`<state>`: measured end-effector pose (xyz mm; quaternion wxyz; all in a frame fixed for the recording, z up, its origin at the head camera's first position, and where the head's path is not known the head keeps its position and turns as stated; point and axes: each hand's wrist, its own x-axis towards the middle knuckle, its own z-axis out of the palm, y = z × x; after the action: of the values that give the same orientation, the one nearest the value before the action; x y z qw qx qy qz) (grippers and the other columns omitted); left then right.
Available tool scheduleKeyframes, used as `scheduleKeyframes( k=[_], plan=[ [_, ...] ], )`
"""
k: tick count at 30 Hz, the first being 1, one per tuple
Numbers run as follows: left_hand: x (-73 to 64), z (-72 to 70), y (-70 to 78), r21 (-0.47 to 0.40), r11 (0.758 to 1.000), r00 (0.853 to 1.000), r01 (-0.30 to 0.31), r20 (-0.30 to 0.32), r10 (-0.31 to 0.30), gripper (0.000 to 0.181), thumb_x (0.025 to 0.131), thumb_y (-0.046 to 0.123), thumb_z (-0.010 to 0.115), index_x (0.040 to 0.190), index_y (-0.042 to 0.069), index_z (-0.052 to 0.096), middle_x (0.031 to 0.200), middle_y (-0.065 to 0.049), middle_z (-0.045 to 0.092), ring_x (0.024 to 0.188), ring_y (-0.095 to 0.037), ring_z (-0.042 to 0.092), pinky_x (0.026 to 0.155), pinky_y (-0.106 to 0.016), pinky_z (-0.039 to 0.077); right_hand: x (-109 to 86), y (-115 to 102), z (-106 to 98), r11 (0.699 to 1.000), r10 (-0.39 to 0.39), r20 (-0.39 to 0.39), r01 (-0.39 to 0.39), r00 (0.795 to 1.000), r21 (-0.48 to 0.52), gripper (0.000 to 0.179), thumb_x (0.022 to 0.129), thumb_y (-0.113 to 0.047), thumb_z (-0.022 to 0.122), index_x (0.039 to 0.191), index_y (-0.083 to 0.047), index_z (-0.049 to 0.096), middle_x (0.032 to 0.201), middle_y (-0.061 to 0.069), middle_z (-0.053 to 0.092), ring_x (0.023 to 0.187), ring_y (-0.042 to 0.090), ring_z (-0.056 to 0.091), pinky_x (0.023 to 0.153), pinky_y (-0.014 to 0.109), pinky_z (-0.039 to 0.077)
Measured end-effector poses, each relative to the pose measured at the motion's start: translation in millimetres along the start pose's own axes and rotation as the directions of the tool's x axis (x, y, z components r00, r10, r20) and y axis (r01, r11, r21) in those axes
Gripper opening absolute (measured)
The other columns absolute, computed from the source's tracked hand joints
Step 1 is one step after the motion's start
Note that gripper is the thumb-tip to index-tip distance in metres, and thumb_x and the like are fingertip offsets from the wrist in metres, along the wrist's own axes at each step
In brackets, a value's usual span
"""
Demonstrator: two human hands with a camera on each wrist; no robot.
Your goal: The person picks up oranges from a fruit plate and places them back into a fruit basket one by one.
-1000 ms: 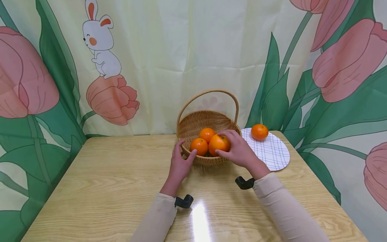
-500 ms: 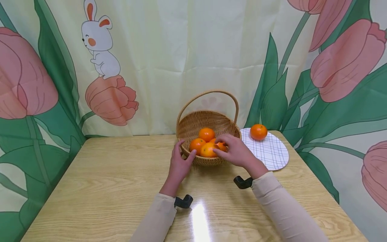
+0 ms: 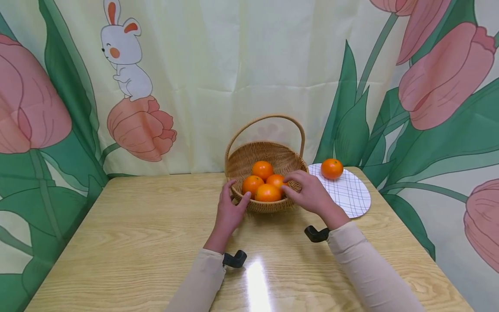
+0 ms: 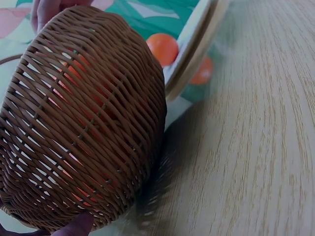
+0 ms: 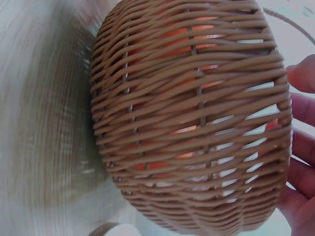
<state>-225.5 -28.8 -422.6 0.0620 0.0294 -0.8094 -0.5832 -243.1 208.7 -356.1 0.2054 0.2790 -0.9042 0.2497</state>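
A wicker basket (image 3: 288, 158) with a tall handle stands on the table, holding several oranges. My left hand (image 3: 229, 212) grips its left front rim, the thumb by the front edge and the fingers around the side. The nearest orange (image 3: 268, 193) lies at the front of the basket, among the others. My right hand (image 3: 311, 196) reaches over the right rim with bent, parted fingers, close to the right-hand orange (image 3: 275, 181), and holds nothing. From the left wrist, the woven wall (image 4: 83, 108) hides most of the fruit.
Right of the basket lies an oval white board (image 3: 352, 197) with blue grid lines and one orange (image 3: 332, 169) on it. The wooden table (image 3: 156, 234) runs back to a printed curtain (image 3: 202, 86). The basket's handle (image 3: 269, 116) arches up close to that curtain.
My right hand has let go of an orange, which now rests at the basket's front, and has drawn slightly right. My left hand keeps its grip on the rim.
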Motion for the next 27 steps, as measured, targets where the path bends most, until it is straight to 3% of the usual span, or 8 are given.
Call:
scheduleKeyframes(
  k=[6,15,22,27],
  plan=[
    [1.4,0.7,-0.8,0.006,1.000,1.000,0.015,0.000,-0.015,0.064,0.080,0.056,0.057,0.134,0.039,0.028,0.145,-0.003,0.026,0.126,-0.033,0.042,0.089,-0.044,0.049,-4.0,8,-3,1.000,-0.016,-0.072,0.016,0.997,0.000,0.018,0.083,-0.027,0.065,0.093,-0.013,0.067,0.098,0.001,0.064,0.082,0.017,0.060,0.070,0.032,0.049],
    [4.6,-0.9,0.4,-0.012,1.000,1.000,-0.021,0.001,0.021,0.065,0.081,0.052,0.059,0.136,0.033,0.028,0.146,-0.004,0.025,0.126,-0.036,0.041,0.091,-0.045,0.047,-5.4,24,-7,1.000,0.013,-0.192,-0.010,0.981,0.017,0.017,0.084,-0.026,0.063,0.096,-0.015,0.067,0.100,-0.001,0.064,0.098,0.016,0.057,0.085,0.035,0.046],
    [4.7,-1.4,1.1,-0.025,0.999,0.999,-0.039,-0.002,0.039,0.067,0.080,0.055,0.059,0.136,0.033,0.029,0.145,-0.004,0.026,0.124,-0.037,0.043,0.089,-0.045,0.048,-4.7,44,-11,0.993,0.117,-0.316,-0.110,0.941,0.043,0.020,0.087,-0.022,0.058,0.102,-0.011,0.065,0.109,0.006,0.061,0.106,0.024,0.053,0.088,0.045,0.045],
    [2.2,0.3,-3.3,-0.026,0.999,0.999,-0.036,0.007,0.036,0.064,0.082,0.049,0.060,0.136,0.033,0.030,0.145,-0.003,0.026,0.124,-0.037,0.043,0.090,-0.045,0.048,-7.2,61,-12,0.972,0.233,-0.346,-0.227,0.909,0.060,0.023,0.091,-0.022,0.051,0.107,-0.011,0.063,0.116,0.010,0.057,0.112,0.029,0.050,0.090,0.051,0.042]
  ],
)
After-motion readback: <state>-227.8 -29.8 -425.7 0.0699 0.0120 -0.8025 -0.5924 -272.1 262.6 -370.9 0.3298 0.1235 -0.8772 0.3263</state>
